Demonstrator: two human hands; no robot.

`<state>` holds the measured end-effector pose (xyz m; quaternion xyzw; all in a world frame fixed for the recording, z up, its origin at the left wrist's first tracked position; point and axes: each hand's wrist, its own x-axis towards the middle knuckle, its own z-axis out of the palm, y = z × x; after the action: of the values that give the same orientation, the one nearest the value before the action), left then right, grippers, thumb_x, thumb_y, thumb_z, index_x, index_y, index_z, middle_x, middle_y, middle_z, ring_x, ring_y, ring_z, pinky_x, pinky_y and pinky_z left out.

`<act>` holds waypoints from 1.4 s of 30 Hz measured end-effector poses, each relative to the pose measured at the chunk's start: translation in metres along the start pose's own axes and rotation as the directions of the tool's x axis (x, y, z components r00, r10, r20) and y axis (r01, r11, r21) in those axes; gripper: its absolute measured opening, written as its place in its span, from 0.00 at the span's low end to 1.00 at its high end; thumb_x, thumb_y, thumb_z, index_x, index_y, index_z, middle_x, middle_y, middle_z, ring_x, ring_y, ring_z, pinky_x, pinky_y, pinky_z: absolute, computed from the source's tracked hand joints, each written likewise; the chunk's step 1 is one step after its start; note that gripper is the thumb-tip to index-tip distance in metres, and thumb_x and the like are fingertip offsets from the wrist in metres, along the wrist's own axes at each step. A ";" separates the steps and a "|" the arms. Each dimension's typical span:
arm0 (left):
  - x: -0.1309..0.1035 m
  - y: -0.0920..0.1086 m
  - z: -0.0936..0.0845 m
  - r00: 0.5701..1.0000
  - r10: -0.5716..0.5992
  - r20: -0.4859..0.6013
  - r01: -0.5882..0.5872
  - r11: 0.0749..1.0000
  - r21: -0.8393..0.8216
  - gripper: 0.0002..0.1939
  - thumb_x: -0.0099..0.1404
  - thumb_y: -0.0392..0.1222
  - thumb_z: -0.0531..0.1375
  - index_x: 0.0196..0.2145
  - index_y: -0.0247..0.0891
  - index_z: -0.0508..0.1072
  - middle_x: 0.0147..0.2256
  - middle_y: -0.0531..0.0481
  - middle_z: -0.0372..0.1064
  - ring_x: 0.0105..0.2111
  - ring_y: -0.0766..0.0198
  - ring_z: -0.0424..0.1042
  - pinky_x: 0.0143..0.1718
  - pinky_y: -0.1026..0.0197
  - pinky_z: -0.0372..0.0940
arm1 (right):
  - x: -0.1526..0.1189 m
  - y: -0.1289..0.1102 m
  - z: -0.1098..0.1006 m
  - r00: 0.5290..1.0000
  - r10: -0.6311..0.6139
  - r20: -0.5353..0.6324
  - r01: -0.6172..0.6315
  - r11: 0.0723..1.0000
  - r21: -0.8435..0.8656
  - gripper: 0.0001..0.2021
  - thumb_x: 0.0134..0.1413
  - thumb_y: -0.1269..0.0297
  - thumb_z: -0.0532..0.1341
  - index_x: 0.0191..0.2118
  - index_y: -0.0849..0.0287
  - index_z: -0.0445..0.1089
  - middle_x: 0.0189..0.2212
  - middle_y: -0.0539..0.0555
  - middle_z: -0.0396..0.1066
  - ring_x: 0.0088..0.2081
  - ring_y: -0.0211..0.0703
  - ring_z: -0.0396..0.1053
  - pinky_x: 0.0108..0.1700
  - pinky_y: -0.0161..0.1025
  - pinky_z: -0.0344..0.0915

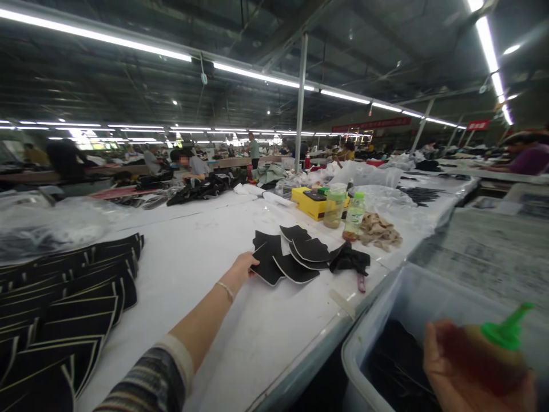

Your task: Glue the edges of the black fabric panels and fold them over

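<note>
Stretched out over the white table (206,246), my left hand (245,264) pinches the near left edge of a black fabric piece (268,264). More black pieces with pale edges (309,252) lie overlapped just right of it. At the lower right, my right hand (476,366) is wrapped around a squeeze bottle (489,349) with a green nozzle cap and reddish-brown liquid inside. The bottle is tilted and held above a pale plastic bin (364,343), which has dark material in it. Motion slightly blurs that hand.
Rows of black pieces (64,303) cover the table's left side. Past the loose pieces stand a yellow box (306,203), a clear jar (334,206) and a green-capped bottle (354,216) beside a beige rag (380,230). A crumpled black cloth (349,258) lies near the table edge. People work farther back.
</note>
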<state>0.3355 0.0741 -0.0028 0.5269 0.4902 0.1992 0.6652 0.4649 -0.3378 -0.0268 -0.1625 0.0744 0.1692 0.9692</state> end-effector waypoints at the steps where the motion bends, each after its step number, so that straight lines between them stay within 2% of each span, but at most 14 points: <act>1: -0.008 0.001 -0.018 0.999 -0.015 0.033 0.013 0.999 0.049 0.13 0.53 0.25 0.62 0.37 0.35 0.73 0.30 0.48 0.72 0.30 0.60 0.72 0.30 0.60 0.68 | -0.003 0.007 0.007 1.000 0.010 -0.023 -0.010 1.000 -0.006 0.27 0.56 0.52 0.61 0.60 0.51 0.64 0.47 0.53 0.75 0.45 0.47 0.75 0.41 0.47 0.80; 4: -0.035 0.004 -0.071 0.994 -0.061 0.088 0.044 0.981 0.187 0.18 0.41 0.20 0.62 0.29 0.36 0.75 0.23 0.49 0.70 0.28 0.55 0.72 0.28 0.59 0.66 | -0.010 0.029 0.030 0.991 0.053 -0.125 -0.059 0.997 -0.041 0.27 0.55 0.51 0.60 0.59 0.57 0.65 0.41 0.56 0.77 0.41 0.48 0.77 0.37 0.48 0.81; 7: -0.062 0.006 -0.112 0.998 -0.040 0.055 0.025 0.966 0.257 0.19 0.36 0.19 0.62 0.25 0.36 0.74 0.20 0.52 0.68 0.28 0.56 0.71 0.27 0.62 0.64 | -0.015 0.054 0.046 0.981 0.091 -0.169 -0.110 0.988 -0.105 0.26 0.52 0.48 0.61 0.52 0.60 0.70 0.37 0.55 0.77 0.38 0.47 0.77 0.34 0.46 0.80; 10: -0.090 0.003 -0.136 0.999 0.016 0.036 -0.025 0.966 0.257 0.16 0.37 0.21 0.64 0.25 0.36 0.74 0.22 0.51 0.69 0.28 0.59 0.69 0.25 0.65 0.61 | -0.022 0.081 0.050 0.982 0.163 -0.096 -0.179 0.965 -0.192 0.23 0.52 0.48 0.62 0.47 0.60 0.72 0.39 0.57 0.77 0.41 0.48 0.77 0.36 0.46 0.80; 15: -0.127 -0.009 -0.158 0.957 0.029 0.288 -0.153 0.896 0.418 0.14 0.37 0.24 0.64 0.24 0.38 0.77 0.26 0.51 0.72 0.29 0.57 0.70 0.28 0.63 0.64 | -0.039 0.114 0.055 0.956 0.282 0.077 -0.242 0.912 -0.331 0.22 0.45 0.52 0.69 0.45 0.57 0.74 0.40 0.56 0.78 0.43 0.50 0.76 0.37 0.44 0.79; 19: -0.137 -0.019 -0.152 0.948 0.052 0.313 -0.260 0.690 0.675 0.14 0.37 0.21 0.59 0.18 0.39 0.74 0.24 0.53 0.70 0.33 0.54 0.70 0.42 0.53 0.65 | -0.059 0.137 0.066 0.927 0.352 0.130 -0.270 0.867 -0.418 0.22 0.40 0.56 0.73 0.43 0.57 0.74 0.39 0.54 0.78 0.40 0.49 0.77 0.35 0.42 0.78; 21: -0.141 -0.028 -0.138 0.943 0.162 0.291 -0.330 0.565 0.756 0.15 0.40 0.21 0.58 0.20 0.40 0.75 0.31 0.49 0.72 0.41 0.50 0.68 0.52 0.47 0.59 | -0.070 0.148 0.072 0.922 0.355 0.156 -0.257 0.861 -0.439 0.21 0.38 0.59 0.74 0.41 0.57 0.74 0.38 0.53 0.79 0.38 0.49 0.78 0.34 0.42 0.79; 23: -0.149 -0.041 -0.120 0.892 0.351 0.284 -0.414 0.382 0.826 0.18 0.46 0.24 0.59 0.33 0.42 0.78 0.46 0.44 0.69 0.51 0.46 0.63 0.57 0.44 0.52 | -0.079 0.159 0.077 0.911 0.363 0.193 -0.243 0.855 -0.458 0.19 0.39 0.60 0.74 0.40 0.57 0.74 0.37 0.53 0.79 0.37 0.48 0.78 0.33 0.42 0.79; 25: -0.159 -0.059 -0.103 0.849 0.454 0.271 -0.415 0.253 0.874 0.23 0.55 0.32 0.61 0.49 0.43 0.73 0.53 0.40 0.63 0.54 0.46 0.60 0.57 0.46 0.54 | -0.084 0.167 0.080 0.902 0.365 0.233 -0.222 0.852 -0.474 0.18 0.41 0.60 0.73 0.40 0.56 0.73 0.36 0.53 0.79 0.36 0.47 0.78 0.31 0.41 0.78; 27: -0.172 -0.078 -0.091 0.880 0.410 0.242 -0.368 0.265 0.891 0.27 0.59 0.43 0.61 0.57 0.39 0.66 0.54 0.36 0.61 0.53 0.45 0.62 0.54 0.48 0.57 | -0.084 0.172 0.081 0.894 0.351 0.278 -0.182 0.852 -0.490 0.16 0.43 0.60 0.72 0.40 0.56 0.73 0.36 0.52 0.78 0.36 0.47 0.78 0.31 0.41 0.78; 29: -0.183 -0.093 -0.086 0.907 0.347 0.238 -0.338 0.264 0.903 0.28 0.60 0.49 0.61 0.56 0.36 0.66 0.54 0.33 0.60 0.52 0.42 0.61 0.53 0.46 0.59 | -0.083 0.176 0.079 0.888 0.339 0.312 -0.143 0.846 -0.513 0.15 0.44 0.60 0.71 0.40 0.55 0.72 0.36 0.51 0.78 0.36 0.47 0.78 0.31 0.41 0.78; 32: -0.193 -0.103 -0.096 0.897 0.330 0.293 -0.375 0.220 0.900 0.28 0.57 0.43 0.60 0.55 0.35 0.67 0.58 0.33 0.57 0.54 0.39 0.58 0.53 0.43 0.59 | -0.082 0.178 0.075 0.890 0.333 0.312 -0.112 0.823 -0.557 0.16 0.43 0.60 0.71 0.40 0.55 0.72 0.35 0.51 0.77 0.35 0.46 0.77 0.31 0.42 0.78; 37: -0.195 -0.098 -0.121 0.896 0.263 0.359 -0.429 0.292 0.855 0.27 0.58 0.40 0.58 0.56 0.34 0.68 0.57 0.36 0.58 0.54 0.46 0.62 0.55 0.51 0.59 | -0.087 0.180 0.066 0.899 0.265 0.349 0.030 0.757 -0.653 0.21 0.41 0.62 0.72 0.43 0.57 0.71 0.36 0.50 0.73 0.34 0.42 0.74 0.32 0.40 0.76; 42: -0.198 -0.093 -0.114 0.913 0.250 0.324 -0.375 0.197 0.906 0.17 0.59 0.39 0.57 0.46 0.32 0.71 0.50 0.34 0.61 0.49 0.46 0.65 0.50 0.50 0.63 | -0.091 0.181 0.061 0.889 0.232 0.394 0.132 0.695 -0.707 0.22 0.40 0.63 0.73 0.44 0.55 0.71 0.35 0.48 0.71 0.35 0.38 0.70 0.33 0.35 0.74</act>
<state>0.1266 -0.0563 0.0055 0.9157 0.3565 -0.0333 0.1823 0.3219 -0.1838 -0.0039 -0.4807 -0.2217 0.2449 0.8123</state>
